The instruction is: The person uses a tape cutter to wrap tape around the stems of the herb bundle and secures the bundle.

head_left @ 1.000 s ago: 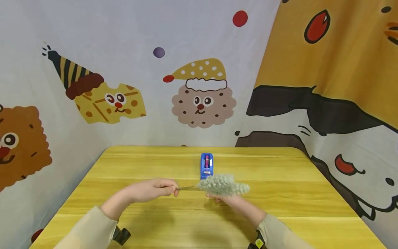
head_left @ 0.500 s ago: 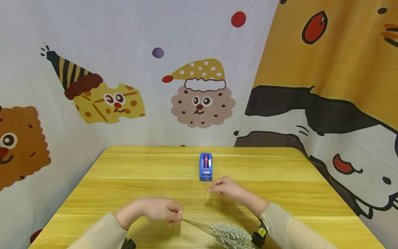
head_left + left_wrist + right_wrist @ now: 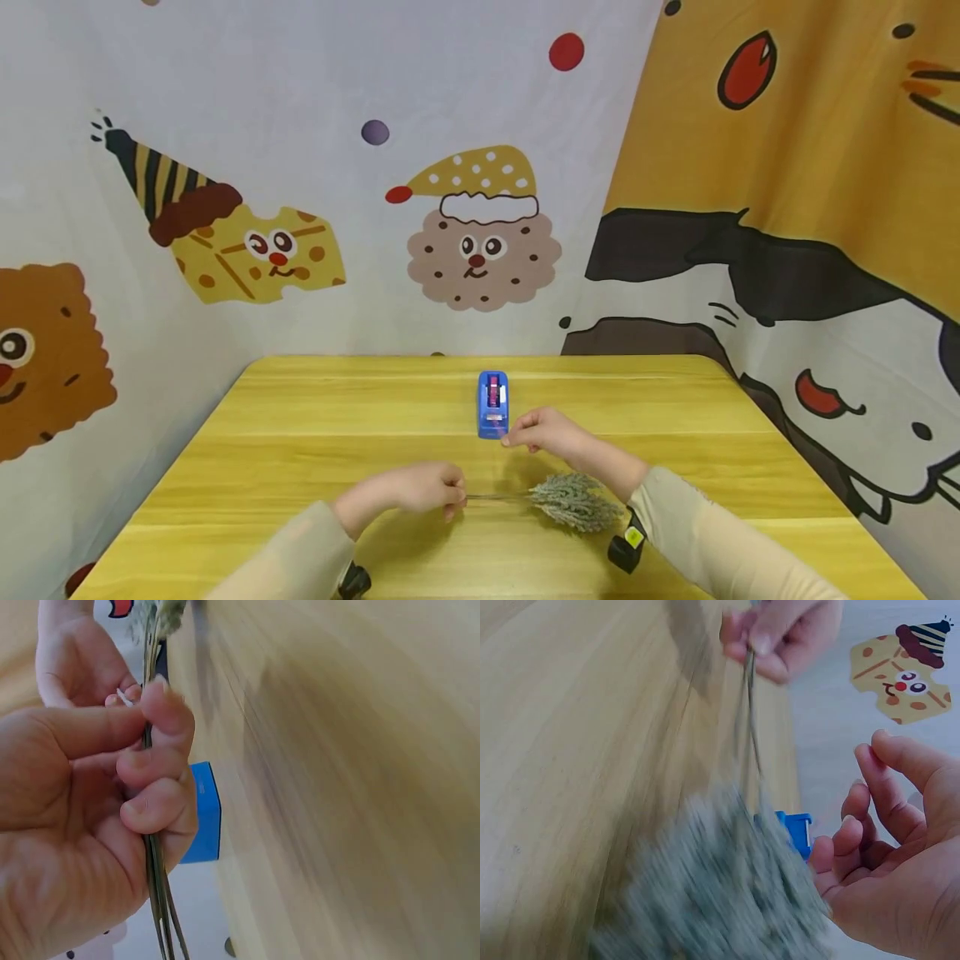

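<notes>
My left hand (image 3: 429,489) pinches the thin brown stems of a bunch of dried flowers (image 3: 576,502), held sideways over the table. In the left wrist view the stems (image 3: 159,889) run down past the curled fingers. The pale grey-green heads (image 3: 720,881) look blurred in the right wrist view and point toward the right forearm. My right hand (image 3: 551,435) is beyond the bunch, thumb and forefinger pinched together. A small whitish sliver, apparently a piece of tape (image 3: 124,697), shows at its fingertips. Just beyond that hand stands a blue tape dispenser (image 3: 493,408).
The wooden table (image 3: 322,400) reaches back to a cartoon-printed cloth (image 3: 315,100) hanging behind and at both sides. A black wrist camera (image 3: 626,552) is strapped on the right wrist, close to the flower heads.
The bunch swung down toward the near edge, then came back up and level. My left hand moved right with it. My right hand came out from behind the flower heads and rose slightly toward the dispenser.
</notes>
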Demonstrator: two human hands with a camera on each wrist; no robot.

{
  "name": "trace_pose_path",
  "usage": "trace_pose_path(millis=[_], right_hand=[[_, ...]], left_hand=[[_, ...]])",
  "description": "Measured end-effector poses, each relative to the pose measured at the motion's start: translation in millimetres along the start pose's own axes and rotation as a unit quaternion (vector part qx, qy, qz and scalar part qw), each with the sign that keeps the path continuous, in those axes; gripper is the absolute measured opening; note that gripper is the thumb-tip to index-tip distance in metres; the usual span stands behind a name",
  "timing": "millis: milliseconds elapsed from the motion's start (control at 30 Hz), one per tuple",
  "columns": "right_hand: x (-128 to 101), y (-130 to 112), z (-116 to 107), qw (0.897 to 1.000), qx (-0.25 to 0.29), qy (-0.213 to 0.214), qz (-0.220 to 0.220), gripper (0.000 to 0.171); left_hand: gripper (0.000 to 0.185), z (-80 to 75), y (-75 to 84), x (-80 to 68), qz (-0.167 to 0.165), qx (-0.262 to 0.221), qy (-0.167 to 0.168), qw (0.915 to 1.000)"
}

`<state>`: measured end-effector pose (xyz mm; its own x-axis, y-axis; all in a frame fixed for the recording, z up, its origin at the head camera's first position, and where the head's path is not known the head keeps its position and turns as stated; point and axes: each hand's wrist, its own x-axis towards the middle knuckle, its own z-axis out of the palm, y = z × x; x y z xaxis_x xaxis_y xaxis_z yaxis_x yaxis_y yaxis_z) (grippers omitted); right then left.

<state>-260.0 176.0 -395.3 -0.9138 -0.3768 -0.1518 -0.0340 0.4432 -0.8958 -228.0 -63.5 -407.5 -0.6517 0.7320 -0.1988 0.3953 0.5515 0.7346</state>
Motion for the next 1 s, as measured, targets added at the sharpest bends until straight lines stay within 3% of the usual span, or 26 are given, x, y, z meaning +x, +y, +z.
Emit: trace_pose_path(millis=[267, 567, 767, 1000], right_hand=[[1, -3, 5, 1.0, -0.007, 0.017, 0.009, 0.031], [-8, 1, 14, 0.997, 0.034, 0.059, 0.017, 0.034], [-24, -2, 25, 0.993, 0.101, 0.059, 0.017, 0.033], [-26, 24, 42, 0.988, 0.122, 0.086, 0.026, 0.037]], left_hand=[[0.02, 6.0, -3.2, 29.9, -0.033, -0.007, 0.081, 0.9961], [0.019, 5.7, 1.8, 47.3, -0.041, 0.058, 0.136, 0.9881], [0.019, 6.0, -0.7, 50.7, -0.044, 0.022, 0.161, 0.9858], [0.015, 12.7, -2.6, 47.0, -0.04, -0.019, 0.168, 0.9847]])
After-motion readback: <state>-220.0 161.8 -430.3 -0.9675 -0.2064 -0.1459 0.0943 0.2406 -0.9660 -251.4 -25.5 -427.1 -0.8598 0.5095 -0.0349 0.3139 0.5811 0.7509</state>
